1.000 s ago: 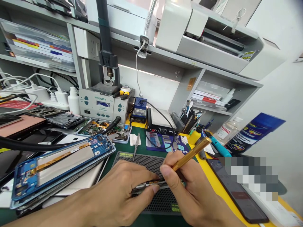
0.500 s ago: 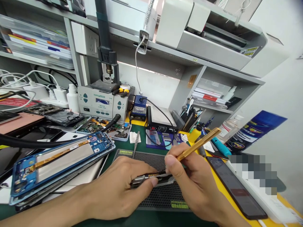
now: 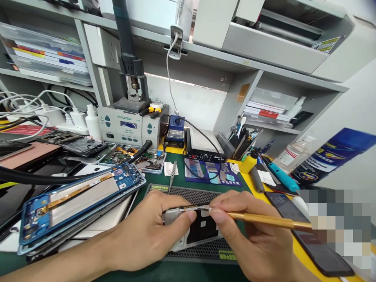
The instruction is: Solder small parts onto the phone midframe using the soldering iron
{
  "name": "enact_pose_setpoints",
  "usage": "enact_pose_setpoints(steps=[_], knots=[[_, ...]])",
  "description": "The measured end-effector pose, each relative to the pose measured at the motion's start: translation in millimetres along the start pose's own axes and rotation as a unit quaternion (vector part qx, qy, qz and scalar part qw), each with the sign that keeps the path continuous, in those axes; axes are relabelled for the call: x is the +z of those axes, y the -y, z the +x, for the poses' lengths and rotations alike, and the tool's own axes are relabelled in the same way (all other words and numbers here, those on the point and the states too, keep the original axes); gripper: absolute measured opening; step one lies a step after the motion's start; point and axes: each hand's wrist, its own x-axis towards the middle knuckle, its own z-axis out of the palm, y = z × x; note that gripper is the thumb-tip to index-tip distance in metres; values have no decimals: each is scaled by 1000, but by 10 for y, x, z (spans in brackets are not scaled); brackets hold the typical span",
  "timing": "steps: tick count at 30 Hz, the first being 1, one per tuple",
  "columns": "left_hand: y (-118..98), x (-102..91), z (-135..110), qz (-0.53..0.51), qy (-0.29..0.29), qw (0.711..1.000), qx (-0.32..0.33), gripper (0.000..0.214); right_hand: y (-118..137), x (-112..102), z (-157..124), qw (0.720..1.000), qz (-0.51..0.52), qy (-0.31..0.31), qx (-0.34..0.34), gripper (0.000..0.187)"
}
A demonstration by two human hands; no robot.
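Observation:
My left hand [image 3: 158, 231] grips the left end of a phone frame [image 3: 202, 231], tilted so its silvery edge and dark inner face show. The thumb lies on the face, the fingers behind. In my right hand [image 3: 252, 239] is a slim gold-handled tool [image 3: 264, 220], lying almost level, its thin tip at the frame's upper edge. The fingertips of that hand also rest by this edge, and what they touch there is partly hidden. Under both hands lies a black honeycomb pad [image 3: 188, 192], with metal tweezers [image 3: 172, 174] at its far edge.
To the left a blue phone frame [image 3: 82, 196] rests on stacked phone parts. Behind are a tray of circuit boards [image 3: 141, 158], a grey rework station [image 3: 126, 129] and a small hot plate [image 3: 202, 143]. A dark phone [image 3: 323, 250] and spray can [image 3: 331, 156] are on the right.
The gold tool has swung down from a steep slant to nearly level. The phone frame has tipped, exposing more of its dark face. The camera view has shifted slightly.

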Motion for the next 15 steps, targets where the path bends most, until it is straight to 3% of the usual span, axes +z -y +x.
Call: enact_pose_setpoints(steps=[15], knots=[[-42,27,-28,-33,14,999,-29,42,95,47,82,999,-29,-14,14,12]])
